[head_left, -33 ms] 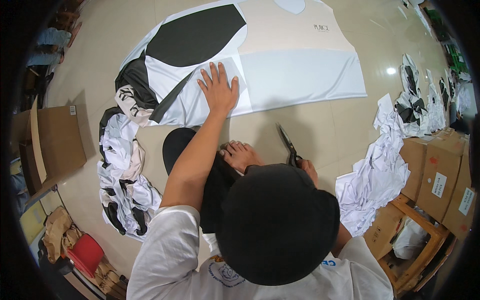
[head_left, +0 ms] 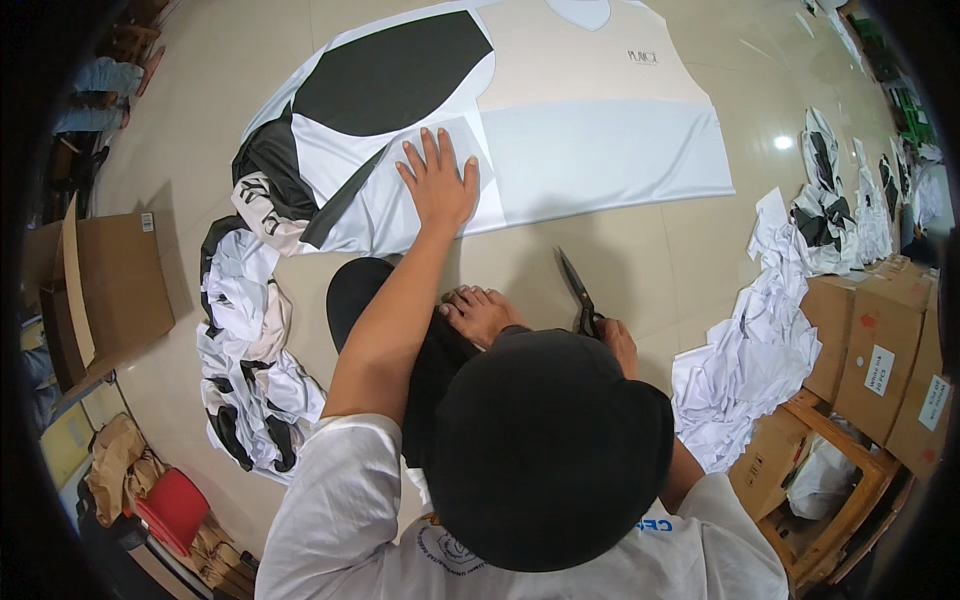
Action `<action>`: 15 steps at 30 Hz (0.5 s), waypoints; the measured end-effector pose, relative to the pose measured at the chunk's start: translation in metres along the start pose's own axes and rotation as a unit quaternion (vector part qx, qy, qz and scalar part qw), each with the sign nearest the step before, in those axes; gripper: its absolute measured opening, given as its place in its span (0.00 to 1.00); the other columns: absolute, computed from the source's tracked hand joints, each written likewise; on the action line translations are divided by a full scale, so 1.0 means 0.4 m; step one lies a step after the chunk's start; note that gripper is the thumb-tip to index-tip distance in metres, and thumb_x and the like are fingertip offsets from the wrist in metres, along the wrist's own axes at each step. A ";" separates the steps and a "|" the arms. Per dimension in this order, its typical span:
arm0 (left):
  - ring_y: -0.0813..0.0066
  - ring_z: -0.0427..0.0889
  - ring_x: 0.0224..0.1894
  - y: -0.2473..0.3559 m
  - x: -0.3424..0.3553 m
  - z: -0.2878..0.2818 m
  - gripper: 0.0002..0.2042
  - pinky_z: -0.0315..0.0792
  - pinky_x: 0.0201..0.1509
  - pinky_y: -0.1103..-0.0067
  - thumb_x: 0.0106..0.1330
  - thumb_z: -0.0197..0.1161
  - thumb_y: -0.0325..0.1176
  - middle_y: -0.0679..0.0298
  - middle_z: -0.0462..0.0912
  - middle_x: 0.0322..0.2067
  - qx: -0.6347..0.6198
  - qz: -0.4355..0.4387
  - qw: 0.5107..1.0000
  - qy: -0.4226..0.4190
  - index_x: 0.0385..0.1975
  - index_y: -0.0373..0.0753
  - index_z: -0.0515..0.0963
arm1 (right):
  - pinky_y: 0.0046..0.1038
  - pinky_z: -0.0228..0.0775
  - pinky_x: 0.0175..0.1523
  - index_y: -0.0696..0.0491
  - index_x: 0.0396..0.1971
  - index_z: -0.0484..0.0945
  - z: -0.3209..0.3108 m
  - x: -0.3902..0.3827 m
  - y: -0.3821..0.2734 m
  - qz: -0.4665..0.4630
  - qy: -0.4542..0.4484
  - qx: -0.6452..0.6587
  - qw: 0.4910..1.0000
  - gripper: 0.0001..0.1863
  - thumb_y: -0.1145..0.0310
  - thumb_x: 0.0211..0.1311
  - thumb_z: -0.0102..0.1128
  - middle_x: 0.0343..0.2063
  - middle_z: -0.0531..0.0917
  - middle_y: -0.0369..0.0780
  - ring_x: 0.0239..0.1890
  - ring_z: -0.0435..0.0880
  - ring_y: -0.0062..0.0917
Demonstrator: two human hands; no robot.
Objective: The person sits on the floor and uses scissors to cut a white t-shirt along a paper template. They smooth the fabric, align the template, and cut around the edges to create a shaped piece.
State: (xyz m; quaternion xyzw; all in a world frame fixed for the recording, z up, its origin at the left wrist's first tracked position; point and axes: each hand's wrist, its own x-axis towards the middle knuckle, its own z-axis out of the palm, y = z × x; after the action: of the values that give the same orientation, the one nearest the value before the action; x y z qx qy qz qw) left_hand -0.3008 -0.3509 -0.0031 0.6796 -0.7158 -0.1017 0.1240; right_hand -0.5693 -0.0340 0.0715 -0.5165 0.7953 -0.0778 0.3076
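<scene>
A large piece of white, beige and black fabric (head_left: 600, 150) is spread on the floor ahead of me. My left hand (head_left: 438, 188) lies flat on its near left part, fingers spread, pressing on the white cloth. Beside it a loose black strip runs diagonally toward the bunched left end. My right hand (head_left: 619, 345) grips the handles of black scissors (head_left: 571, 275), nearer to me and right of my bare foot (head_left: 478, 312). The blades point away toward the fabric's edge without touching it. A black cap (head_left: 548, 450) partly hides the right hand and forearm.
Crumpled white and black cloth pieces (head_left: 262, 345) lie to the left, near an open cardboard box (head_left: 120, 280). White scraps (head_left: 745, 350) are heaped at the right, beside stacked cartons (head_left: 865, 345) and a wooden frame (head_left: 850, 495). A red object (head_left: 172, 508) is at lower left.
The black cap has shifted slightly to the left. Both hands, the scissors and the fabric stay practically where they were.
</scene>
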 end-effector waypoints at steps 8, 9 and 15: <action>0.32 0.37 0.85 0.020 -0.032 0.007 0.38 0.31 0.84 0.39 0.80 0.48 0.57 0.47 0.48 0.84 -0.022 0.035 0.999 0.002 0.83 0.39 0.56 | 0.32 0.78 0.45 0.61 0.44 0.82 -0.001 0.035 -0.049 0.123 -0.237 0.489 0.830 0.18 0.60 0.69 0.75 0.35 0.87 0.37 0.37 0.84 0.23; 0.32 0.37 0.85 0.019 -0.034 0.008 0.38 0.31 0.84 0.38 0.80 0.48 0.57 0.47 0.48 0.84 -0.018 0.038 0.999 0.003 0.83 0.39 0.56 | 0.30 0.76 0.43 0.60 0.43 0.82 0.007 0.035 -0.071 0.133 -0.254 0.537 0.794 0.19 0.59 0.70 0.75 0.35 0.86 0.36 0.36 0.82 0.20; 0.32 0.37 0.85 -0.012 -0.048 0.025 0.38 0.31 0.83 0.38 0.80 0.47 0.57 0.47 0.49 0.84 -0.005 0.005 1.000 0.015 0.83 0.39 0.56 | 0.23 0.64 0.33 0.53 0.32 0.80 0.047 0.076 -0.145 0.144 -0.276 0.396 0.864 0.24 0.45 0.73 0.70 0.25 0.81 0.32 0.26 0.75 0.16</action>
State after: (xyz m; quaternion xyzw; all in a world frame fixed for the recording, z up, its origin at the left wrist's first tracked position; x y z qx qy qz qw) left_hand -0.2983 -0.3323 -0.0147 0.6766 -0.7169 -0.0946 0.1386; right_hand -0.5223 -0.0832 0.0696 -0.2311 0.6458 -0.1951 0.7010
